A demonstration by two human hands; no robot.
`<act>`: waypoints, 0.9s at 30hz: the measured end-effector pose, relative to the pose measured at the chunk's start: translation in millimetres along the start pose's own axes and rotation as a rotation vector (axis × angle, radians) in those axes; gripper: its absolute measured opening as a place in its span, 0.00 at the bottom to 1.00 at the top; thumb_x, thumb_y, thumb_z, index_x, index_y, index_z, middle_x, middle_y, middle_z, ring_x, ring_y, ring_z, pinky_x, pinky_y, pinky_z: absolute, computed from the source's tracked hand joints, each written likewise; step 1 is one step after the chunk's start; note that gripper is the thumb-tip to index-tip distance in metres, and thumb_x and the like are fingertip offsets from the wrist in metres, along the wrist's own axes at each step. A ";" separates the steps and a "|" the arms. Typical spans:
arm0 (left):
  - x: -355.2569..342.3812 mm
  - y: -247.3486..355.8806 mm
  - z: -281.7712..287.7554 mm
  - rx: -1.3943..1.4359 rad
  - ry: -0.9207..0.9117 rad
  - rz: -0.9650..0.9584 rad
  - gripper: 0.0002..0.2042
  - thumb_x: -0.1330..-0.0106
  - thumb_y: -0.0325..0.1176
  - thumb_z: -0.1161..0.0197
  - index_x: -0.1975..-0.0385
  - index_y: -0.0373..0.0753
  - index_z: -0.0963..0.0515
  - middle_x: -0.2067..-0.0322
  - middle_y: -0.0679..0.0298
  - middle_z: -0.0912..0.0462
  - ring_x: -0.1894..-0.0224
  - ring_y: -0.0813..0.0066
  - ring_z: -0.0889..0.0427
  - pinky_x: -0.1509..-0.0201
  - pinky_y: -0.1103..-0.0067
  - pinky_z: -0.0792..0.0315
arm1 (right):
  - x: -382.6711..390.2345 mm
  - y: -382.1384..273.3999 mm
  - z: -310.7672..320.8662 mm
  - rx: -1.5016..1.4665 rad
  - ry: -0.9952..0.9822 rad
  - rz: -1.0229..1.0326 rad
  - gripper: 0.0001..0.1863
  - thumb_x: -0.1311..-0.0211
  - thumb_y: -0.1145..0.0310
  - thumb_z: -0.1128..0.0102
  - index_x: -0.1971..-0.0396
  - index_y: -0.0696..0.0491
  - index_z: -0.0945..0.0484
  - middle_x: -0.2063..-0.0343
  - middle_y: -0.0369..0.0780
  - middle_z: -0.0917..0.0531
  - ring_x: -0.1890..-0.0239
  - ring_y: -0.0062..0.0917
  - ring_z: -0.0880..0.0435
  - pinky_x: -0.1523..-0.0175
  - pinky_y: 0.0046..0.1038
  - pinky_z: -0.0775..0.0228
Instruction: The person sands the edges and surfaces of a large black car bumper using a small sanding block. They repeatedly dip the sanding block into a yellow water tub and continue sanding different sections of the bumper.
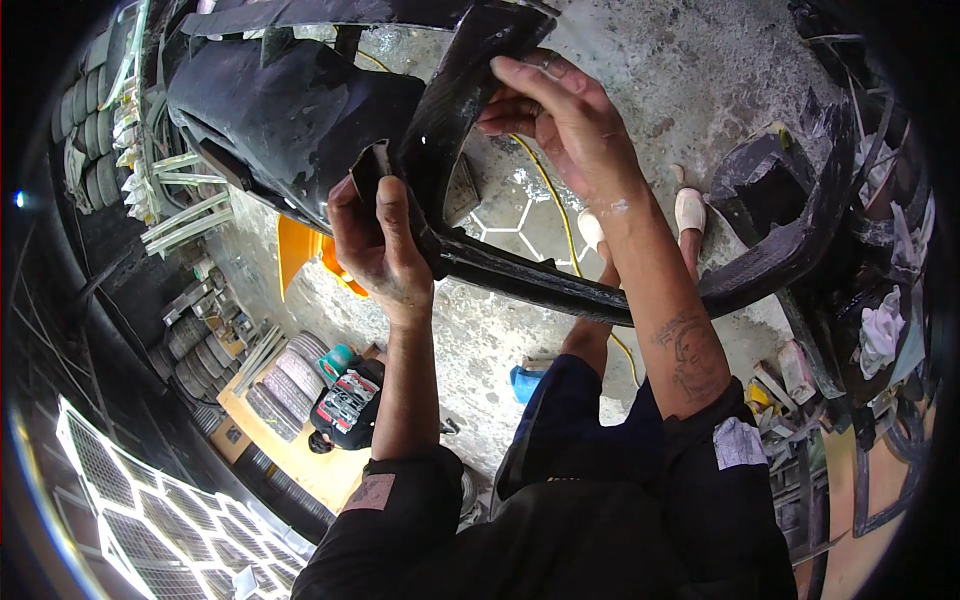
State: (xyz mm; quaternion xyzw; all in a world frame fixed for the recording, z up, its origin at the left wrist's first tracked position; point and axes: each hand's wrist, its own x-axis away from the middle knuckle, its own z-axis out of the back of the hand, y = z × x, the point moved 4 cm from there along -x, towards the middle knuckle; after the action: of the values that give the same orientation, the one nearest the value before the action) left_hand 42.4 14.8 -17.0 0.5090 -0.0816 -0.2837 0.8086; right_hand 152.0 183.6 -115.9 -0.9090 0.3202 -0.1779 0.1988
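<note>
A large scuffed black car bumper [290, 110] spans the upper part of the head view, with an open frame curving down to the right. My left hand [390, 250] grips its inner edge beside a small torn-looking notch [374, 160], thumb on the front and fingers curled at the side. My right hand [565, 130] is higher, at the upright strut [450, 100], with index finger and thumb on it and the other fingers bent, partly hidden behind.
An orange object [300, 255], a yellow cable [555, 205] and a blue bag [525, 385] lie below. Stacked tires [185, 360] stand left. A co-worker [345, 405] is at the lower left. Piled scrap parts [780, 400] line the right. My sandalled feet [690, 205] are on the concrete.
</note>
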 end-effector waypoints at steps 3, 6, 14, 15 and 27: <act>-9.3 23.0 -4.0 -0.019 -0.086 0.061 0.15 0.30 0.32 0.31 0.48 0.33 0.21 0.54 0.61 0.20 0.54 0.76 0.21 0.45 0.79 0.28 | -2.4 -0.8 -4.3 -0.147 0.005 -0.058 0.17 0.26 0.58 0.38 0.51 0.57 0.19 0.57 0.45 0.11 0.58 0.31 0.10 0.49 0.35 0.14; -19.4 51.2 -28.1 -0.225 -0.192 -0.342 0.14 0.33 0.25 0.28 0.49 0.32 0.17 0.54 0.61 0.17 0.56 0.76 0.16 0.48 0.80 0.23 | -12.1 -5.5 3.3 -0.180 0.112 0.000 0.19 0.21 0.56 0.47 0.51 0.59 0.19 0.56 0.45 0.12 0.55 0.32 0.11 0.48 0.37 0.16; -49.0 100.5 -107.8 -0.828 -0.498 -0.807 0.10 0.36 0.25 0.32 0.55 0.34 0.19 0.62 0.56 0.22 0.63 0.54 0.19 0.60 0.66 0.24 | -21.3 6.0 6.9 -0.364 0.083 -0.013 0.19 0.21 0.56 0.47 0.50 0.58 0.19 0.56 0.45 0.12 0.55 0.31 0.11 0.45 0.37 0.17; -52.2 102.6 -116.5 -0.838 -0.514 -0.811 0.10 0.36 0.25 0.32 0.55 0.34 0.19 0.62 0.56 0.22 0.63 0.54 0.19 0.60 0.66 0.24 | -20.6 5.8 10.0 -0.346 0.087 -0.014 0.19 0.21 0.57 0.47 0.51 0.58 0.19 0.57 0.45 0.11 0.57 0.31 0.11 0.45 0.37 0.17; -43.7 109.6 -122.1 -1.010 -0.563 -0.803 0.11 0.34 0.27 0.36 0.53 0.37 0.21 0.59 0.59 0.23 0.59 0.54 0.20 0.60 0.64 0.23 | -26.9 8.6 15.6 -0.457 0.125 0.015 0.17 0.25 0.60 0.40 0.61 0.62 0.17 0.66 0.45 0.12 0.64 0.32 0.10 0.52 0.48 0.12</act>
State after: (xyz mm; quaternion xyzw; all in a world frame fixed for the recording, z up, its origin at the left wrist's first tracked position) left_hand 98.9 168.5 27.9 -0.0306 0.0482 -0.6842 0.7271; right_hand 135.0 198.9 -138.7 -0.9153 0.3704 -0.1551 -0.0311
